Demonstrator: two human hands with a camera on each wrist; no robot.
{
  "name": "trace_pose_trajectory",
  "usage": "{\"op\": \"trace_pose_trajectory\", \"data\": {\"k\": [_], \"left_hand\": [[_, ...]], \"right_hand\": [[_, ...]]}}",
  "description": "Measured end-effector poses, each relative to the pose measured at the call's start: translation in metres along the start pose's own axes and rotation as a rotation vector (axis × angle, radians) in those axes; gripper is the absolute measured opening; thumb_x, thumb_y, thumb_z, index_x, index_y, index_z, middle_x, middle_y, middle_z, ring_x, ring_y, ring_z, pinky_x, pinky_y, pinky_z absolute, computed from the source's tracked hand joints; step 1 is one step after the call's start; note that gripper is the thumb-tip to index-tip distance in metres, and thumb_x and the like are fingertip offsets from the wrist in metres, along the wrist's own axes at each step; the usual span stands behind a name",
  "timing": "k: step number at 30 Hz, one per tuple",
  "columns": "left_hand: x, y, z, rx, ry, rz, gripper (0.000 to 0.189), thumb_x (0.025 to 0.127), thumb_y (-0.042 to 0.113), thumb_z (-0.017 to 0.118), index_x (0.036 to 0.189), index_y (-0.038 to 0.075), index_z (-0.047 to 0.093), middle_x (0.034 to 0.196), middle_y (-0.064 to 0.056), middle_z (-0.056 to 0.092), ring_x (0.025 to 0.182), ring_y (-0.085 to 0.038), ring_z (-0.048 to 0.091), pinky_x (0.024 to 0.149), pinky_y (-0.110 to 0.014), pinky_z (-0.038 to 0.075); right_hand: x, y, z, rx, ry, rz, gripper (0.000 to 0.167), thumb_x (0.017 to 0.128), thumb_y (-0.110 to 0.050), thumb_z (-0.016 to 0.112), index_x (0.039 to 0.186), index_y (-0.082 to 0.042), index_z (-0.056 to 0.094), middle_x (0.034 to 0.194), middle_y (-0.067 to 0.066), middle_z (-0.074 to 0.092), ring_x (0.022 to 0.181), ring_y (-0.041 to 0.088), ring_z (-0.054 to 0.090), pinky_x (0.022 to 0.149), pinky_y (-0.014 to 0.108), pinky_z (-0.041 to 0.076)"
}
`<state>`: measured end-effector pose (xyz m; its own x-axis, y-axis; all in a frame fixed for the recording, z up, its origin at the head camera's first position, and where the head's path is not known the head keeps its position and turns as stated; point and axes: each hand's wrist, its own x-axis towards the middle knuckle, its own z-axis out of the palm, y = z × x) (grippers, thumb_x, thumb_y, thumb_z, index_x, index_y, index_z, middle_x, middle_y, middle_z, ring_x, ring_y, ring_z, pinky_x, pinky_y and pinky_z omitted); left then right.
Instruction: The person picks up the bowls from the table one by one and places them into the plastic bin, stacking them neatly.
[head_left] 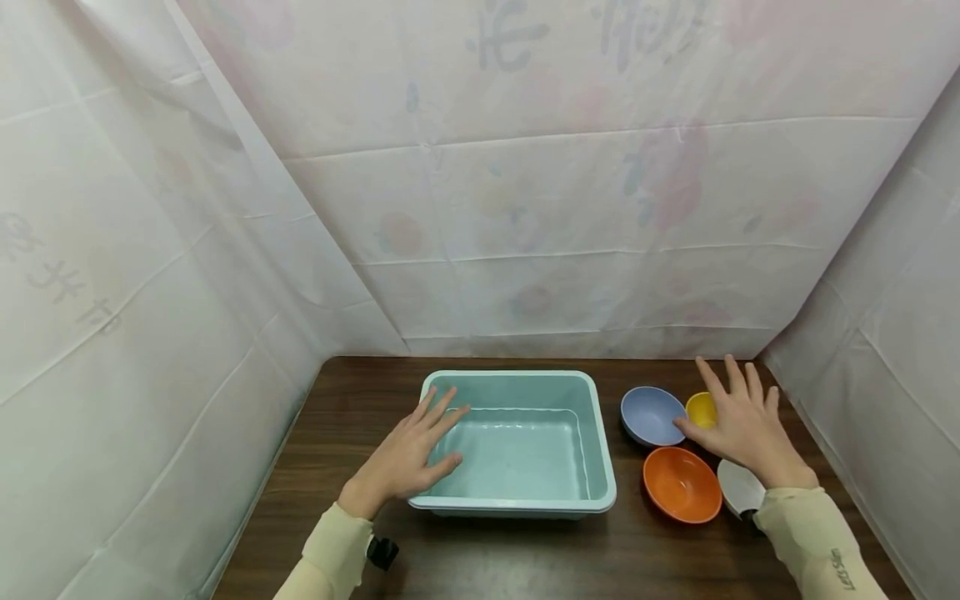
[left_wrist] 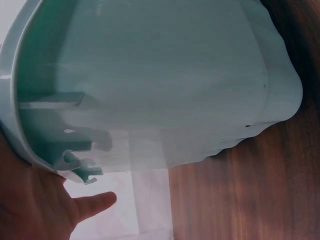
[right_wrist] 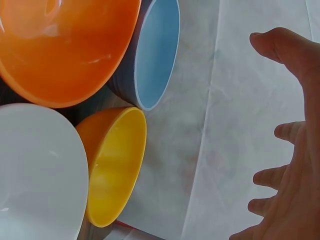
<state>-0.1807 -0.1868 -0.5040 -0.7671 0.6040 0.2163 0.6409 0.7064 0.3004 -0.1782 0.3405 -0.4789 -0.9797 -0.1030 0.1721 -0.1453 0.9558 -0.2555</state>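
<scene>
A light teal plastic basin (head_left: 517, 454) sits on the dark wooden table. Over its left rim my left hand (head_left: 405, 458) hovers with fingers spread; in the left wrist view the basin's outer wall (left_wrist: 165, 85) fills most of the picture. On the right, my right hand (head_left: 744, 425) is held above the bowls, fingers spread, holding nothing. Beneath and beside it are a blue bowl (head_left: 652, 415), a small yellow bowl (head_left: 701, 410), an orange bowl (head_left: 682, 485) and a white bowl (head_left: 738, 486). The right hand and sleeve partly cover the yellow and white ones.
White sheets with faint printing hang behind the table (head_left: 487, 558) and along both sides, like the back sheet (head_left: 540, 208). The bowls stand close together to the right of the basin. A small black object (head_left: 382, 552) is at the left wrist.
</scene>
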Motion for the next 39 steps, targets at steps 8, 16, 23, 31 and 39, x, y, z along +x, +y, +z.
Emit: {"op": "trace_pose_trajectory", "data": {"k": [8, 16, 23, 31, 39], "left_hand": [[0.000, 0.001, -0.001, 0.024, -0.021, 0.000, 0.063, 0.104, 0.054, 0.049, 0.160, 0.026, 0.040, 0.171, -0.005, 0.026, 0.158, -0.044, 0.015, 0.109, -0.075, 0.038], [0.000, 0.001, -0.002, 0.045, -0.035, 0.007, 0.054, 0.105, 0.051, 0.048, 0.153, 0.026, 0.052, 0.168, -0.006, 0.032, 0.157, -0.045, 0.017, 0.105, -0.074, 0.042], [0.001, 0.000, -0.001, 0.047, -0.045, 0.007, 0.043, 0.106, 0.043, 0.051, 0.142, 0.024, 0.064, 0.167, -0.007, 0.035, 0.157, -0.045, 0.016, 0.106, -0.072, 0.042], [0.001, -0.001, -0.001, 0.054, -0.057, -0.006, 0.039, 0.105, 0.037, 0.053, 0.138, 0.024, 0.067, 0.163, -0.007, 0.043, 0.158, -0.042, 0.016, 0.107, -0.070, 0.043], [0.002, -0.002, 0.000, 0.038, -0.021, 0.020, 0.035, 0.101, 0.028, 0.061, 0.134, 0.020, 0.069, 0.154, -0.009, 0.054, 0.155, -0.046, 0.022, 0.109, -0.067, 0.043]], "right_hand": [[0.004, -0.006, 0.005, 0.014, -0.014, -0.016, 0.112, 0.084, -0.064, 0.074, 0.166, -0.015, 0.015, 0.163, 0.040, 0.010, 0.145, 0.070, 0.006, 0.103, 0.092, 0.002], [0.011, -0.012, 0.016, 0.026, -0.049, -0.029, 0.113, 0.084, -0.065, 0.074, 0.166, -0.012, 0.017, 0.164, 0.039, 0.010, 0.146, 0.070, 0.006, 0.103, 0.092, 0.003], [0.018, -0.018, 0.027, 0.008, -0.090, -0.041, 0.112, 0.084, -0.067, 0.072, 0.166, -0.013, 0.018, 0.164, 0.039, 0.012, 0.146, 0.070, 0.009, 0.104, 0.091, 0.010], [0.025, -0.021, 0.045, 0.040, -0.146, -0.039, 0.111, 0.084, -0.067, 0.072, 0.166, -0.014, 0.019, 0.164, 0.039, 0.012, 0.147, 0.068, 0.009, 0.106, 0.089, 0.011], [0.032, -0.021, 0.061, 0.058, -0.201, 0.001, 0.111, 0.084, -0.067, 0.072, 0.165, -0.013, 0.019, 0.164, 0.039, 0.010, 0.146, 0.069, 0.008, 0.105, 0.090, 0.010]]}}
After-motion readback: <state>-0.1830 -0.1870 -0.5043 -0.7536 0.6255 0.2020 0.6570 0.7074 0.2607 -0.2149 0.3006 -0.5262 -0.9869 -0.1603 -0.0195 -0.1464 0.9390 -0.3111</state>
